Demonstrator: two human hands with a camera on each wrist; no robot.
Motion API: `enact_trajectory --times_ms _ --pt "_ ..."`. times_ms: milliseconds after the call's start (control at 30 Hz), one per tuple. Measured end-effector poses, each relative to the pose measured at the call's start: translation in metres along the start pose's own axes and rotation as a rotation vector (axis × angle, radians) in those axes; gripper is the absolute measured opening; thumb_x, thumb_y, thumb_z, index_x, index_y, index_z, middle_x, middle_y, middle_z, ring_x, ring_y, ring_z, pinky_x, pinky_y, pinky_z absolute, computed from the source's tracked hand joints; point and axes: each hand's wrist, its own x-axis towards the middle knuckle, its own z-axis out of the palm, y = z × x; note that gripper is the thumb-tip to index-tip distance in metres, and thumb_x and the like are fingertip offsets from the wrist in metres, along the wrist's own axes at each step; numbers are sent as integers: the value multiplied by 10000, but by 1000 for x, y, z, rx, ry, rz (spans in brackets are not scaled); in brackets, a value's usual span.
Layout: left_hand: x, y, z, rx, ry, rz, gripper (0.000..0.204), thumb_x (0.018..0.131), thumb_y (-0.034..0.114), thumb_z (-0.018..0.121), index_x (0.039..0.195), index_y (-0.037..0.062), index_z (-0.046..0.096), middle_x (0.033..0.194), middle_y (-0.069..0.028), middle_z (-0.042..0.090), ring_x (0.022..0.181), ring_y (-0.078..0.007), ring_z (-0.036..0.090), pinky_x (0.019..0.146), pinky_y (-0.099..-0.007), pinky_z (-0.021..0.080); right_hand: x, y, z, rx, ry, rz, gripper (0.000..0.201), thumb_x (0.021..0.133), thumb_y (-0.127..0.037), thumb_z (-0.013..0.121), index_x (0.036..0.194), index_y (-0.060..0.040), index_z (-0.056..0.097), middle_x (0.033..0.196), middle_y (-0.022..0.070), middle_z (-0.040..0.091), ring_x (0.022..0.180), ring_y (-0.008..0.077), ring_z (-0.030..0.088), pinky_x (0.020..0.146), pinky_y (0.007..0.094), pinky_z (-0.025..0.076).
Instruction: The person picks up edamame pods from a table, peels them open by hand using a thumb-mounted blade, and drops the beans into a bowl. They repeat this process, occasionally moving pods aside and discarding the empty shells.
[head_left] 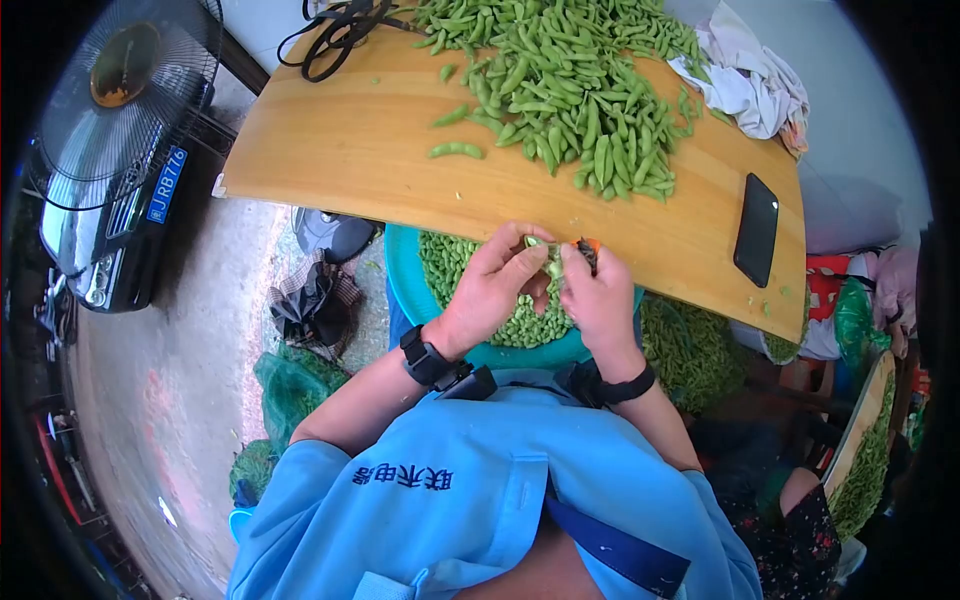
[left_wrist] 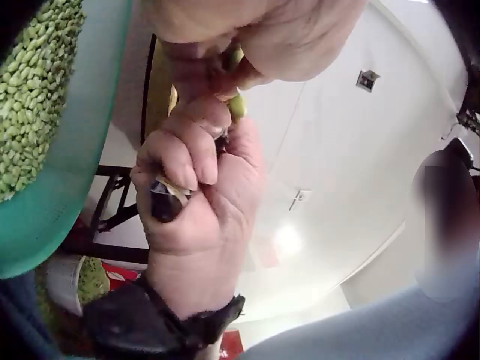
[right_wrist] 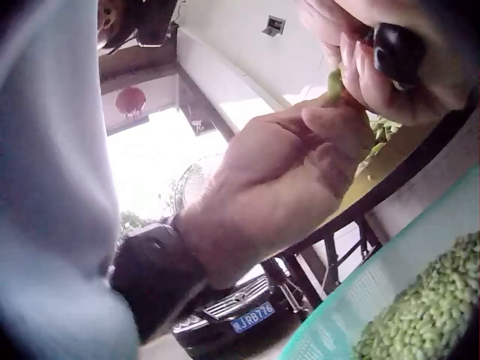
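Over the table's near edge, my left hand (head_left: 490, 290) pinches a green soybean pod (head_left: 540, 243) between thumb and fingers. Close against it, my right hand (head_left: 600, 300) grips a small tool with a dark, rounded end (left_wrist: 166, 201); a bit of orange shows by the fingers in the head view. What kind of tool it is, I cannot tell. In the right wrist view the pod tip (right_wrist: 334, 82) pokes out where the hands meet. Below both hands, a teal basin (head_left: 405, 275) holds many shelled green beans (head_left: 530, 328).
A big heap of pods (head_left: 590, 110) covers the back of the wooden table (head_left: 330, 150). A phone (head_left: 757, 230) lies at right, a white cloth (head_left: 745, 75) behind it, a black strap (head_left: 340, 35) at back left. A fan (head_left: 125, 100) and car (head_left: 125, 230) stand left.
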Motion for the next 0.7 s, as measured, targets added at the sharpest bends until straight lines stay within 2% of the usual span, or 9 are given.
enact_trajectory --times_ms 33,67,133,167,233,433,500,633,700 --pt "1 2 0 1 0 3 209 945 155 470 1073 -10 484 708 -31 500 537 -106 500 505 -228 442 1 4 2 -406 102 -305 133 848 -122 609 826 -10 539 554 34 479 476 117 502 397 288 364" --pt "2 5 -2 -69 21 -86 205 935 136 461 1067 -15 502 711 -35 508 538 -102 499 494 -227 437 4 6 2 -406 102 -308 133 848 -122 609 826 -10 539 554 34 479 476 117 502 397 288 364" --pt "3 9 -1 -141 48 -174 206 925 118 452 1061 -21 519 715 -40 516 538 -99 498 484 -227 432 9 11 1 -708 162 -884 125 792 -72 643 841 2 554 613 107 532 486 196 527 433 337 398" --pt "3 11 2 -29 86 -127 210 909 102 437 1049 -25 530 704 -39 518 532 -93 489 470 -223 418 10 16 2 -707 156 -884 125 792 -72 643 841 2 554 613 107 532 486 196 527 433 337 398" --pt "5 12 3 85 124 -80 219 893 86 422 1036 -29 540 693 -37 519 526 -88 481 456 -220 404 10 22 7 -355 77 -438 127 759 -30 647 847 -5 559 673 139 549 507 267 541 448 366 418" --pt "13 6 6 170 207 -171 261 850 46 409 1053 -31 555 644 -14 504 513 -64 449 443 -201 356 8 9 5 -858 131 -918 192 769 -62 668 908 -9 547 623 82 522 501 222 539 438 324 411" --pt "15 -6 2 423 219 36 280 834 21 426 1076 -24 559 645 -29 512 519 -76 458 461 -221 375 5 9 10 -86 67 -82 184 800 -83 662 908 3 540 621 10 503 513 136 517 445 287 404" --pt "11 -8 2 694 260 316 308 819 1 435 1100 -17 561 647 -49 519 517 -103 463 478 -253 393 2 10 6 -182 49 -148 96 821 -47 620 887 14 587 680 6 553 598 69 508 536 233 414" --pt "11 -12 -2 893 238 436 310 815 3 450 1102 -5 570 667 -75 540 547 -127 504 515 -271 427 2 15 2 -366 89 -390 112 805 -34 628 896 17 587 679 20 550 590 74 500 531 237 412"
